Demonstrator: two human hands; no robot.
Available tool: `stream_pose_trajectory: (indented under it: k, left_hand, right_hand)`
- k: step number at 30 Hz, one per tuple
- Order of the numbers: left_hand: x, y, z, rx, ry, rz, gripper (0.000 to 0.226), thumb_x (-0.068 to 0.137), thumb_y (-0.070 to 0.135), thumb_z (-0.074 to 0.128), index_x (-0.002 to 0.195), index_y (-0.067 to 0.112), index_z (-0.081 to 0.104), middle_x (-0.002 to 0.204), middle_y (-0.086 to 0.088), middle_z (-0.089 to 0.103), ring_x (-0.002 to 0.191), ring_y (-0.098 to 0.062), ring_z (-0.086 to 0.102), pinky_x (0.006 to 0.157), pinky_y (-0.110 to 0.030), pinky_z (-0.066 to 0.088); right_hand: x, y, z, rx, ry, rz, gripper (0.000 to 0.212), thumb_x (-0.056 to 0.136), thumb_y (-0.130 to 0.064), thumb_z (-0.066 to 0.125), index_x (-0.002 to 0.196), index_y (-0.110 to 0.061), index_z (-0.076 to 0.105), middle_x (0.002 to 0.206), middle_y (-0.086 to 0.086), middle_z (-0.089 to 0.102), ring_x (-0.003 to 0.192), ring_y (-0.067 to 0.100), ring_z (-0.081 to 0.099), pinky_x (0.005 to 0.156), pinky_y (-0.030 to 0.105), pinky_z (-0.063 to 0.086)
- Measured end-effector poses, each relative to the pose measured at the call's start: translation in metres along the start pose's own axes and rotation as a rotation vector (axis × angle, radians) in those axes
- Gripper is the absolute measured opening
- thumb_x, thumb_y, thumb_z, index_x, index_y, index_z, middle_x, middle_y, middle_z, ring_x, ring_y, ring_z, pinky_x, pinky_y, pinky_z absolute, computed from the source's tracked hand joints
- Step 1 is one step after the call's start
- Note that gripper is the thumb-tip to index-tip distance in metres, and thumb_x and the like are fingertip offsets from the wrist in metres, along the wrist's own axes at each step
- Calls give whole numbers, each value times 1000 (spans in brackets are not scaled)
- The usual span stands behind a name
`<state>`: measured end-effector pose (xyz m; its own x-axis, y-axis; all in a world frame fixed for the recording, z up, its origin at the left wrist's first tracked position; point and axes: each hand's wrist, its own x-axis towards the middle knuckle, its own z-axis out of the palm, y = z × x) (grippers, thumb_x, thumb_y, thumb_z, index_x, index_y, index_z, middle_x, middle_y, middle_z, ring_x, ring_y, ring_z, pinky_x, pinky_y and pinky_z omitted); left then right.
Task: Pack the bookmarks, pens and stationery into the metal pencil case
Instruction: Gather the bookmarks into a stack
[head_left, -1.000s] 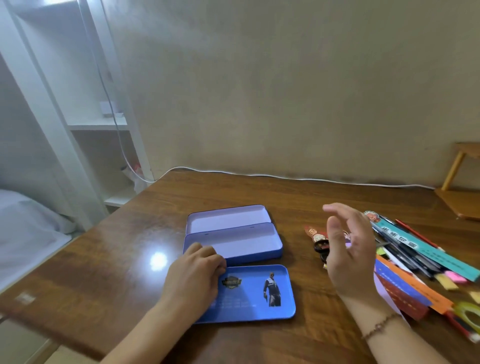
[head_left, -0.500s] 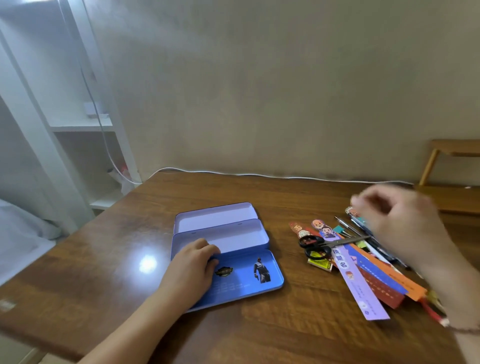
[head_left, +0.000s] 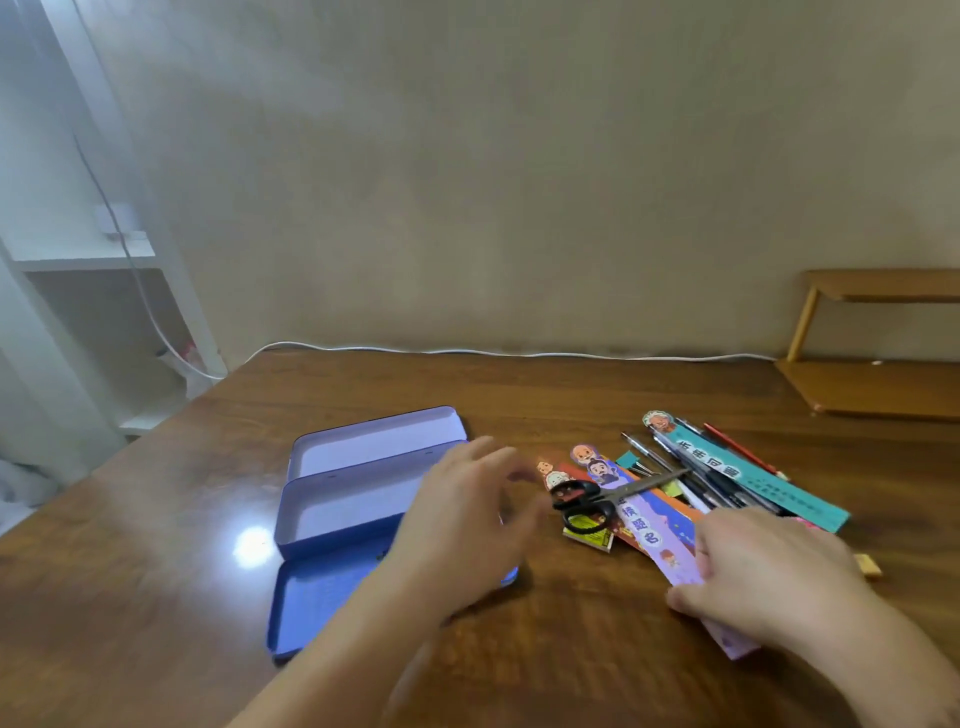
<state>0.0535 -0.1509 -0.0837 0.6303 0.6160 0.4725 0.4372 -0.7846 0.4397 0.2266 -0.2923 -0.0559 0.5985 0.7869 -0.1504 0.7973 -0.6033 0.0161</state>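
The blue metal pencil case (head_left: 358, 506) lies open on the wooden table (head_left: 156, 545), its trays empty. My left hand (head_left: 467, 525), blurred, hovers over the case's right end with its fingers spread toward the black-handled scissors (head_left: 584, 501). The scissors lie on a fan of bookmarks, next to several pens (head_left: 675, 467) and a long teal bookmark (head_left: 753, 480). My right hand (head_left: 774, 577) lies on the purple bookmark (head_left: 649, 535), thumb at its left edge, pinching it. A small yellow pad (head_left: 589, 538) sits under the scissors' handles.
A wooden rack (head_left: 878, 387) stands at the table's back right. A white cable (head_left: 519, 354) runs along the wall edge. A white shelf unit (head_left: 104, 260) stands to the left. A small yellowish piece (head_left: 868, 565) lies right of my right hand.
My left hand left the case's lower left and swung right toward the scissors. My right hand came down from above the pens onto the purple bookmark.
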Motion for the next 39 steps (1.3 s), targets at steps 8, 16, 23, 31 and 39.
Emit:
stream_pose_trajectory:
  k: [8,16,23,31,39]
  left_hand:
    - [11,5,68,203,-215,172,45,84,57,53,122,34,60,134,12,57,122,-16,52,99,-36,44]
    - [14,0,65,154,-92,93,37,80,52,53,105,31,70,105,12,69,95,-18,63,80,-36,53]
    - [18,-8,66,332,-42,-9,29,75,42,62,99,29,73,91,9,71,83,-23,66,71,-37,52]
    - [8,18,60,-174,13,54,28,88,49,57,96,28,74,98,19,70,97,-2,62,78,-19,50]
    - [0,47,56,-1232,-156,-531,31,93,34,51,95,20,78,98,-13,77,93,-29,74,75,-39,59]
  right_hand:
    - [4,14,2,66,-45,-29,37,75,-56,64,95,-34,43,98,-11,51,96,13,53,66,29,39]
    - [12,34,0,231,-48,-17,37,76,-56,65,98,-34,45,103,-13,54,85,9,54,59,25,42]
    - [16,78,-9,377,19,100,37,60,-51,77,81,-33,53,84,-13,54,73,10,58,64,32,52]
    - [2,91,-25,477,292,93,37,60,-52,83,76,-33,56,54,-6,65,51,9,62,54,37,53]
    - [-6,-15,3,491,296,-333,42,66,-67,69,94,-41,50,80,-29,50,75,-7,50,61,13,37]
